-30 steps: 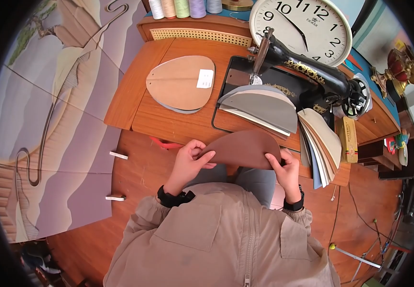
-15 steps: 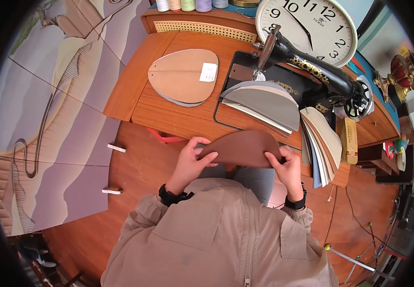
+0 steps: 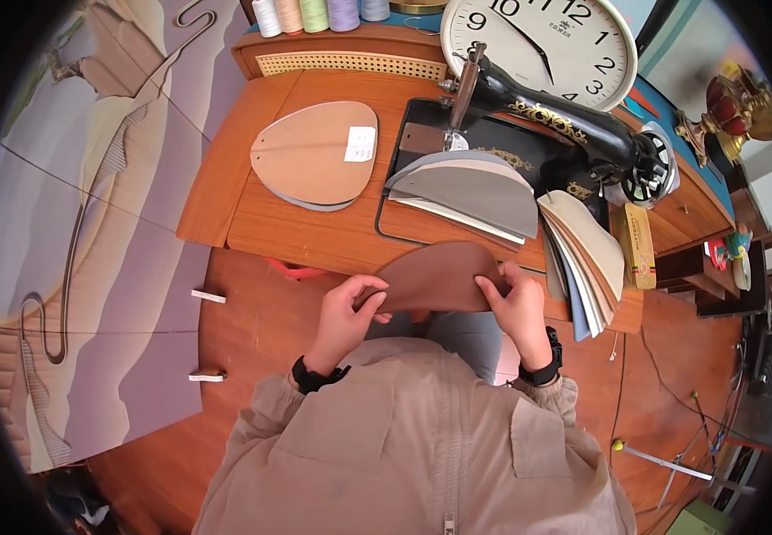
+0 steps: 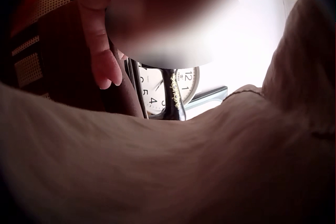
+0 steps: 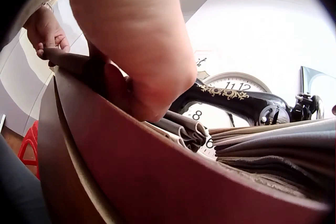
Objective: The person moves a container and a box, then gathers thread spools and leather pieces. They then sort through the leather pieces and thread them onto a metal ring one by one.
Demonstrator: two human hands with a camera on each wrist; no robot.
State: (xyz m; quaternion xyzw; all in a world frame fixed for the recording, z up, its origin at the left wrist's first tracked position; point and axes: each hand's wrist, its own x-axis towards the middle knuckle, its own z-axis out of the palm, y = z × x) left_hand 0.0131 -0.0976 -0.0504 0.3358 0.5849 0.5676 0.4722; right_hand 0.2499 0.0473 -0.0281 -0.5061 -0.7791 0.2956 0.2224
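Note:
Between my two hands, over my lap, a dark brown leather-like piece [image 3: 439, 278] with a rounded outline is bowed upward. The left hand [image 3: 346, 314] pinches its left end between thumb and fingers. At the other end the right hand [image 3: 516, 303] has its thumb on the near face and its fingers behind, partly hidden. The left wrist view shows left-hand fingers [image 4: 105, 69] against dark material, with most of the hand out of frame. In the right wrist view, the right hand [image 5: 144, 50] covers much of the brown piece [image 5: 79, 65].
A black sewing machine [image 3: 555, 125] stands on the wooden table [image 3: 297, 241]. In front lie grey rounded pieces [image 3: 466, 192] and a fan of coloured pieces [image 3: 586, 250]. A tan rounded piece [image 3: 314, 156] with a white label is left. Behind are a clock [image 3: 537, 45] and thread spools [image 3: 314, 15].
The head view has shifted, so the table and sewing machine appear further left. Both hands keep holding the brown piece, and they look slightly closer together.

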